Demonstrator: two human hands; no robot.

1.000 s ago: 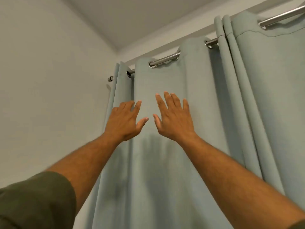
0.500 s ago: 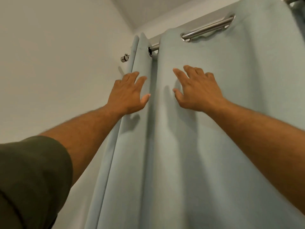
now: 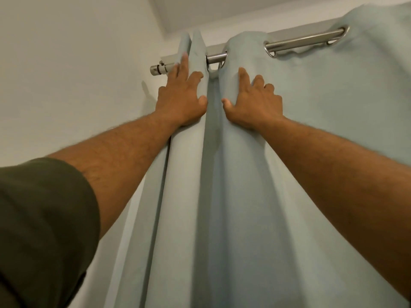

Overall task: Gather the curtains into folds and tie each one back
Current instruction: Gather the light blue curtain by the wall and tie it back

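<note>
A pale blue-green curtain (image 3: 255,196) hangs by metal eyelets from a steel rod (image 3: 302,42) high on the wall. My left hand (image 3: 181,96) lies flat on the leftmost fold, fingers straight and reaching up toward the rod's end cap (image 3: 156,69). My right hand (image 3: 253,101) presses on the neighbouring fold just below an eyelet, index finger straight, the other fingers slightly bent, thumb against the fold's left side. A narrow, deep crease of fabric runs down between the two hands.
A bare white wall (image 3: 73,74) lies to the left of the curtain, and the ceiling (image 3: 222,7) sits close above the rod. More curtain fabric (image 3: 355,96) spreads to the right. My dark green sleeve (image 3: 40,230) fills the lower left.
Both hands have risen up the curtain to just under the rod and come closer together. The fabric between them has narrowed into a deep crease.
</note>
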